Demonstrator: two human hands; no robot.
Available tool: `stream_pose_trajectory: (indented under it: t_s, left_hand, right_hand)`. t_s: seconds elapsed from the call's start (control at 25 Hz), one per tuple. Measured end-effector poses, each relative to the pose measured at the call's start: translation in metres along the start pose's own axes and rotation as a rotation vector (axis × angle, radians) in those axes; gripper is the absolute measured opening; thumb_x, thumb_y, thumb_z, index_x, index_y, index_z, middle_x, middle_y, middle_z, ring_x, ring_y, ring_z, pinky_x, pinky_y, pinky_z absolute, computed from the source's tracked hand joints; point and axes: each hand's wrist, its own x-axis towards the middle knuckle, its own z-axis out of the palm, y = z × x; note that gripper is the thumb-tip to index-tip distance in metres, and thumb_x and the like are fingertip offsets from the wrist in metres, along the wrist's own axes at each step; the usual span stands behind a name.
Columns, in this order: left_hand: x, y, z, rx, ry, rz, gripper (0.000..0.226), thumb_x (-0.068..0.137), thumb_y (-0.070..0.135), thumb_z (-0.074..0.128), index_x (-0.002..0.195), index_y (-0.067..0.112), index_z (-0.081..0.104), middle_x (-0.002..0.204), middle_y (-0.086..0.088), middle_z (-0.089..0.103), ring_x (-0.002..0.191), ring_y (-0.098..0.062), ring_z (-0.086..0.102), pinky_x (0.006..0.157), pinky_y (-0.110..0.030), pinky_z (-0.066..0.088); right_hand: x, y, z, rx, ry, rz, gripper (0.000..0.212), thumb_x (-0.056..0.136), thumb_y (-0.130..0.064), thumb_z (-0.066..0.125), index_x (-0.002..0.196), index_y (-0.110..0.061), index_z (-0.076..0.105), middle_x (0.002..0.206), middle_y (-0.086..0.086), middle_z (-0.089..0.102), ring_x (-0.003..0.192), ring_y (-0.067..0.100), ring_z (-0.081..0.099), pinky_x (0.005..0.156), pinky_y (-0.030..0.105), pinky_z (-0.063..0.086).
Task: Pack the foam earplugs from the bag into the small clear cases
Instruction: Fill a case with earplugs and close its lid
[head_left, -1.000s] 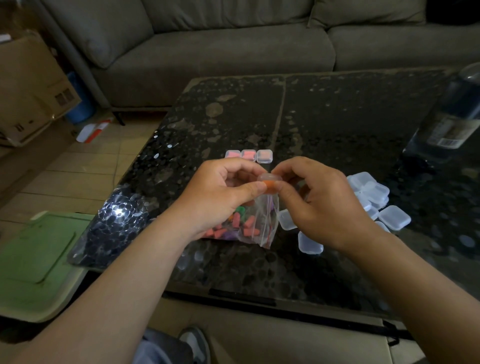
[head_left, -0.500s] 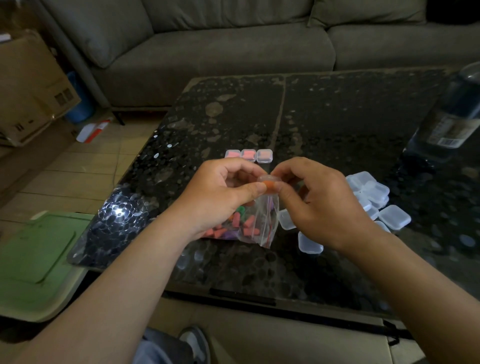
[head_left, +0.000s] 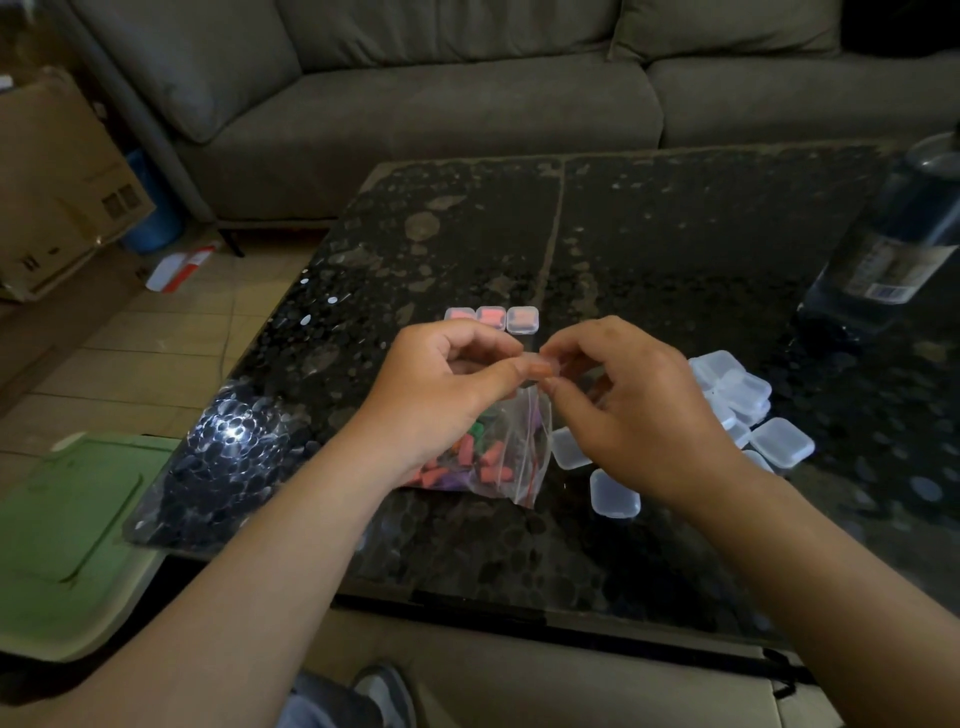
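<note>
The orange earplug (head_left: 540, 370) is light, springy foam, so you should pinch it softly at its middle. It looks stubby and seems to sit in the small clear case (head_left: 530, 357), which your left hand (head_left: 447, 387) and right hand (head_left: 641, 415) both pinch in a narrow grip, just above the bag (head_left: 501, 460) on the surface (head_left: 675, 234), with filled cases (head_left: 491, 318) beyond.

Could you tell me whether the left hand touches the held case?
Touching: head view shows the left hand pinching the case between thumb and forefinger.
</note>
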Motion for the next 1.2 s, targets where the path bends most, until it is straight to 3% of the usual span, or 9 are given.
stream_pose_trajectory:
  t_s: [0.16, 0.32, 0.4, 0.56, 0.72, 0.88, 1.0, 1.12, 1.2]
  left_hand:
    - [0.013, -0.009, 0.006, 0.045, 0.038, 0.028, 0.011, 0.082, 0.010, 0.082, 0.089, 0.017, 0.076, 0.090, -0.004, 0.079, 0.088, -0.017, 0.077, 0.087, -0.036, 0.062]
    - [0.028, -0.015, 0.013, 0.054, 0.043, 0.054, 0.022, 0.084, 0.004, 0.079, 0.088, 0.025, 0.073, 0.095, 0.005, 0.076, 0.088, -0.008, 0.075, 0.082, -0.025, 0.058]
    - [0.038, -0.022, 0.015, 0.085, 0.060, 0.063, 0.031, 0.086, 0.001, 0.076, 0.089, 0.032, 0.071, 0.101, 0.012, 0.074, 0.092, -0.005, 0.074, 0.085, -0.024, 0.058]
    - [0.056, -0.037, 0.016, 0.289, 0.105, 0.080, 0.033, 0.087, 0.007, 0.072, 0.085, 0.040, 0.067, 0.119, 0.007, 0.067, 0.089, -0.003, 0.071, 0.089, -0.028, 0.059]
    - [0.063, -0.038, 0.018, 0.367, 0.067, 0.069, 0.037, 0.091, 0.007, 0.068, 0.082, 0.042, 0.063, 0.122, 0.012, 0.064, 0.085, 0.010, 0.066, 0.080, -0.004, 0.049]
    - [0.068, -0.038, 0.021, 0.440, 0.051, 0.050, 0.036, 0.092, 0.009, 0.067, 0.083, 0.043, 0.060, 0.127, 0.008, 0.060, 0.093, 0.001, 0.066, 0.089, -0.014, 0.050]
    - [0.069, -0.038, 0.023, 0.459, 0.047, 0.038, 0.030, 0.093, 0.010, 0.066, 0.085, 0.039, 0.062, 0.119, 0.009, 0.062, 0.103, -0.006, 0.063, 0.093, -0.018, 0.050]
    - [0.068, -0.036, 0.023, 0.475, 0.042, 0.035, 0.020, 0.094, 0.011, 0.066, 0.093, 0.031, 0.066, 0.100, 0.018, 0.059, 0.096, -0.003, 0.063, 0.080, -0.005, 0.044]
    - [0.068, -0.036, 0.024, 0.481, 0.039, 0.033, 0.017, 0.094, 0.011, 0.066, 0.097, 0.027, 0.069, 0.094, 0.024, 0.053, 0.092, -0.001, 0.062, 0.077, -0.004, 0.043]
  right_hand:
    - [0.008, 0.005, -0.002, 0.069, -0.011, 0.107, 0.017, 0.090, -0.029, 0.070, 0.106, -0.022, 0.069, 0.095, -0.010, 0.068, 0.087, 0.004, 0.065, 0.076, 0.022, 0.057]
    - [0.022, 0.015, -0.001, 0.059, -0.028, 0.177, 0.019, 0.088, -0.026, 0.073, 0.105, -0.020, 0.070, 0.093, -0.011, 0.068, 0.086, 0.004, 0.064, 0.078, 0.022, 0.057]
    - [0.032, 0.023, 0.000, 0.003, -0.045, 0.200, 0.020, 0.089, -0.023, 0.073, 0.108, -0.022, 0.069, 0.096, -0.010, 0.067, 0.087, 0.004, 0.063, 0.078, 0.021, 0.056]
    - [0.052, 0.038, 0.004, -0.112, -0.087, 0.251, 0.026, 0.090, -0.019, 0.072, 0.115, -0.024, 0.067, 0.108, -0.007, 0.065, 0.091, 0.004, 0.059, 0.068, 0.010, 0.043]
    - [0.063, 0.050, 0.009, -0.184, -0.145, 0.319, 0.025, 0.092, -0.016, 0.069, 0.116, -0.021, 0.065, 0.112, -0.001, 0.064, 0.095, 0.009, 0.059, 0.078, 0.021, 0.046]
    - [0.072, 0.057, 0.016, -0.226, -0.172, 0.308, 0.025, 0.091, -0.015, 0.068, 0.115, -0.020, 0.065, 0.111, 0.002, 0.065, 0.101, 0.018, 0.063, 0.089, 0.034, 0.055]
    - [0.077, 0.061, 0.020, -0.218, -0.153, 0.311, 0.023, 0.091, -0.015, 0.069, 0.113, -0.021, 0.066, 0.109, 0.002, 0.066, 0.098, 0.018, 0.063, 0.087, 0.037, 0.057]
    - [0.080, 0.064, 0.022, -0.211, -0.151, 0.325, 0.022, 0.091, -0.016, 0.068, 0.112, -0.021, 0.065, 0.108, 0.001, 0.065, 0.096, 0.016, 0.062, 0.085, 0.034, 0.056]
    - [0.081, 0.065, 0.022, -0.210, -0.152, 0.321, 0.021, 0.091, -0.016, 0.068, 0.111, -0.021, 0.065, 0.108, 0.002, 0.065, 0.097, 0.016, 0.062, 0.085, 0.033, 0.056]
